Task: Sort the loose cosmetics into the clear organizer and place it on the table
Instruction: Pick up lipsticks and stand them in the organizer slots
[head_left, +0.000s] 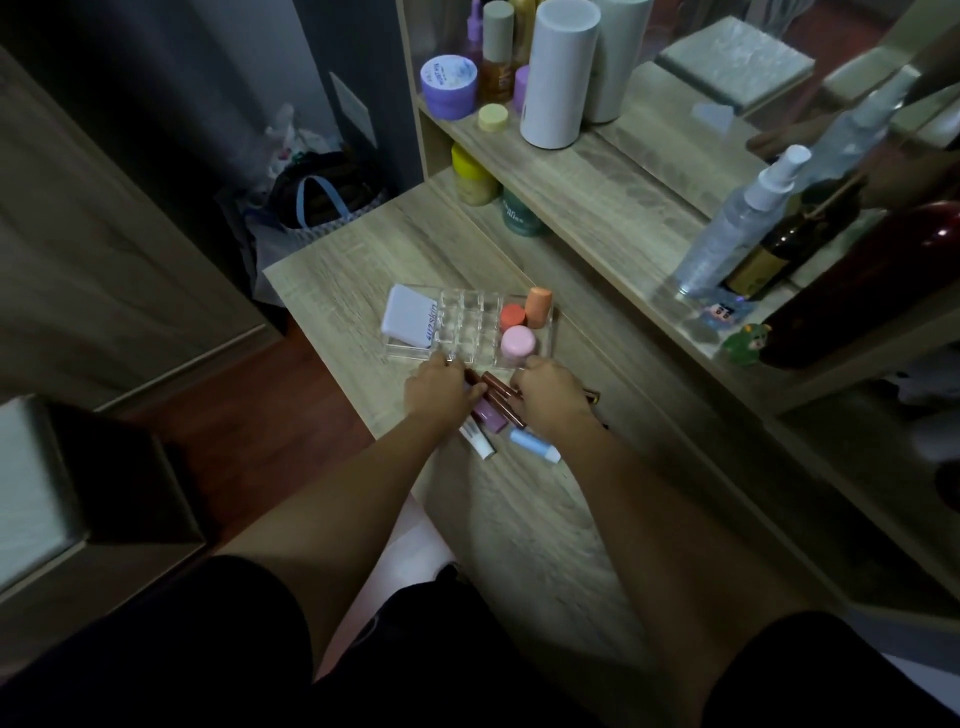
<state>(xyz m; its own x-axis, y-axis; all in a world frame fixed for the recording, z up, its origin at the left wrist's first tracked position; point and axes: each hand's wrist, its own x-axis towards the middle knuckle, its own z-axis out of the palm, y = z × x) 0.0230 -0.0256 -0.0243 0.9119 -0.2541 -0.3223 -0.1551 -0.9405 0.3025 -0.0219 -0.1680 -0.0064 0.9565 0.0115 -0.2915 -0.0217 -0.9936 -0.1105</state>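
Both hands sit on the loose tubes (493, 402) at 6 o'clock of the clear organizer (470, 327): left hand (439, 389) and right hand (550, 392) fingers curled, grip unclear. Spray bottle (737, 223) at 2 o'clock.

Wooden table (519, 519) carries clear organizer (470, 332) and loose cosmetic tubes (535, 445).

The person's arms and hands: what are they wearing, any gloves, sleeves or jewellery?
No gloves: the left hand and right hand are bare, as are both forearms. No watch, ring or bracelet shows. Dark short sleeves cover the upper arms.
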